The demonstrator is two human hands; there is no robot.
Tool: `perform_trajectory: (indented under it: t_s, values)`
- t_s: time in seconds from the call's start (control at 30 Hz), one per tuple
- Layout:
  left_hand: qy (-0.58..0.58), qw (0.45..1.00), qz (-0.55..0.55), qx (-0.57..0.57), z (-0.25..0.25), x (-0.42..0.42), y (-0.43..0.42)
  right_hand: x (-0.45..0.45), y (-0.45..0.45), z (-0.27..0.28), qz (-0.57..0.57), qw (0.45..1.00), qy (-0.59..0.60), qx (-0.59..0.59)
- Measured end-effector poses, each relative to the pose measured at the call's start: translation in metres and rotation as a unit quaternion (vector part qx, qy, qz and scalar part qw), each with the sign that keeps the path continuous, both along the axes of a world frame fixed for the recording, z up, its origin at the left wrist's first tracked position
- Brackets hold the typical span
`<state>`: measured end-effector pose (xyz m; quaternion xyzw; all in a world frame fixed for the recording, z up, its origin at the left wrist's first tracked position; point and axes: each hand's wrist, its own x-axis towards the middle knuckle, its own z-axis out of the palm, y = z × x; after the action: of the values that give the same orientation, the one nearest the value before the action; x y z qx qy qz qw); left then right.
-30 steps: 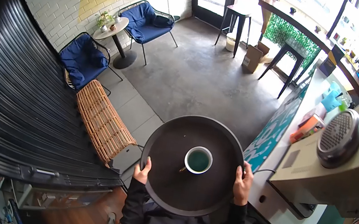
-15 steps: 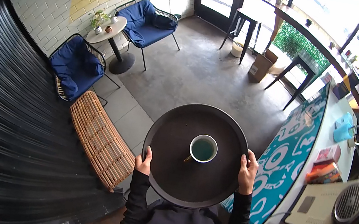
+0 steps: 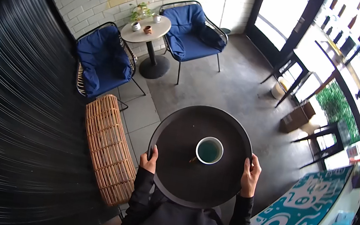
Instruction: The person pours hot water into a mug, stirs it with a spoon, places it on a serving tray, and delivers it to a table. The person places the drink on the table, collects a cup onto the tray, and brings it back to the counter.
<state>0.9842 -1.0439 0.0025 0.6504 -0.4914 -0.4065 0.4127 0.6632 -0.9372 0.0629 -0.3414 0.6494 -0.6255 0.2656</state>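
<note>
A round dark serving tray (image 3: 174, 173) is held level in front of my body. My left hand (image 3: 149, 160) is closed on its left rim, thumb on top. On the opposite rim, my right hand (image 3: 251, 176) grips it the same way, with the fingers partly hidden underneath. Right of the tray's middle stands an upright white cup (image 3: 209, 150) holding a blue-green liquid. The cup's handle points to the lower left, and neither hand touches it.
A rattan bench (image 3: 109, 148) stands close on the left. Ahead are a blue armchair (image 3: 105, 59), a small round table (image 3: 140, 34) with cups and a plant, and another blue chair (image 3: 198, 34). To the right are a patterned counter (image 3: 302, 209), stools (image 3: 332, 143) and a cardboard box (image 3: 298, 117).
My view has turned left and moved forward, so the chairs and round table appear nearer and further right. The counter has slid toward the lower right. Both hands still hold the tray.
</note>
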Motion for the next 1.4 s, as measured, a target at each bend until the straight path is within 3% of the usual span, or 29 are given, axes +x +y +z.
perform_trajectory:
  t_s: [0.27,0.37,0.47,0.63,0.67,0.83,0.87,1.03,1.07,1.17,1.27,1.33,1.4]
  values:
    - [-0.01,0.994,0.095,0.057,-0.013,-0.002,-0.149,-0.01,-0.193,-0.023,0.061,0.998,0.02,0.015]
    - [-0.012,0.993,0.081,0.087,-0.023,0.006,-0.216,-0.007,-0.267,-0.025,0.082,0.996,-0.001,0.022]
    - [-0.066,0.979,0.185,0.062,-0.043,0.008,-0.29,-0.001,-0.345,-0.021,0.097,0.995,-0.021,-0.021]
    - [0.024,0.986,0.09,0.14,-0.009,0.028,-0.396,0.018,-0.456,-0.005,0.117,0.99,-0.081,-0.018]
    - [0.044,0.988,0.133,0.065,-0.021,0.027,-0.416,0.023,-0.475,0.0,0.126,0.986,-0.108,-0.015]
    - [0.038,0.984,0.172,0.023,-0.044,0.046,-0.496,0.036,-0.573,-0.011,0.168,0.961,-0.221,-0.001]
    - [0.048,0.984,0.17,0.025,-0.068,0.054,-0.515,0.039,-0.593,-0.013,0.18,0.955,-0.234,-0.012]
    - [0.053,0.962,0.262,0.052,-0.078,0.055,-0.599,0.044,-0.703,-0.029,0.223,0.932,-0.285,-0.007]
    - [0.055,0.96,0.27,0.039,-0.103,0.058,-0.616,0.044,-0.726,-0.034,0.239,0.922,-0.305,-0.003]
    - [0.107,0.961,0.252,0.037,-0.115,0.062,-0.676,0.048,-0.801,-0.039,0.257,0.901,-0.348,-0.001]
    - [0.098,0.947,0.303,0.033,-0.116,0.054,-0.716,0.053,-0.868,-0.033,0.27,0.89,-0.367,0.009]
    - [0.128,0.927,0.351,-0.044,-0.081,0.042,-0.748,0.057,-0.918,-0.032,0.298,0.888,-0.351,0.008]
    - [0.125,0.919,0.374,0.001,-0.07,0.044,-0.764,0.062,-0.956,-0.046,0.31,0.887,-0.34,0.04]
